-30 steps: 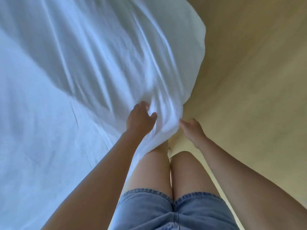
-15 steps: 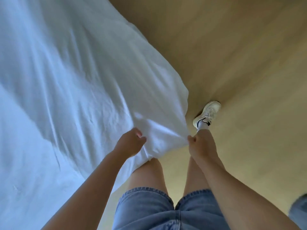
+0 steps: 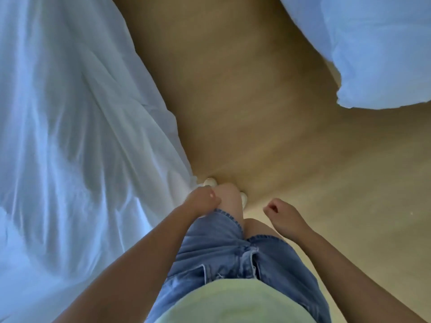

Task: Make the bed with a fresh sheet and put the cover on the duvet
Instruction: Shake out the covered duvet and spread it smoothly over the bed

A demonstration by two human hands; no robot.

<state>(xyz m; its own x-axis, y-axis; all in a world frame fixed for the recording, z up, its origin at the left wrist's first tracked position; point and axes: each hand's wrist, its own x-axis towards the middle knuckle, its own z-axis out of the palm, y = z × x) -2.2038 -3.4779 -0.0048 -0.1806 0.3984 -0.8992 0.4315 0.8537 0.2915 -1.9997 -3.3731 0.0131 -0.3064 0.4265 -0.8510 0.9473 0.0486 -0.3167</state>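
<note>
Leftmost, white sheet (image 3: 70, 136), spread wide and draped downward, creased, with long folds converging on its near right corner. At that corner, left hand (image 3: 202, 199) clamped on the cloth, fingers curled round the hem, pressed close against the bare knee (image 3: 227, 194). Held so, probably, to draw the sheet tight and square before tucking. Not yet smooth, judging by the slack ripples.

Just right of the sheet's corner, two pale shoe tips (image 3: 211, 182) peeking out past the knee, touching or almost touching the hanging hem. Some risk of a trodden edge or a trip with the hem pulled any lower. Below the corner, denim shorts (image 3: 217, 248), and lower again a light green top (image 3: 233, 304).

Further right of the sheet, right hand (image 3: 277, 210) clear of all cloth, fingers loosely curled round nothing, hanging over the floor (image 3: 256, 101). Free, likely, to take the next stretch of hem or to steady a step. Bare tan floor between the sheet and everything rightward.

Far right of the sheet and well apart from it, a puffy pale-blue bundle of bedding (image 3: 377, 54), seemingly down on the floor. Perhaps the duvet awaiting its cover; cannot tell for sure. Close enough to the lane along the sheet's edge to need stepping round.
</note>
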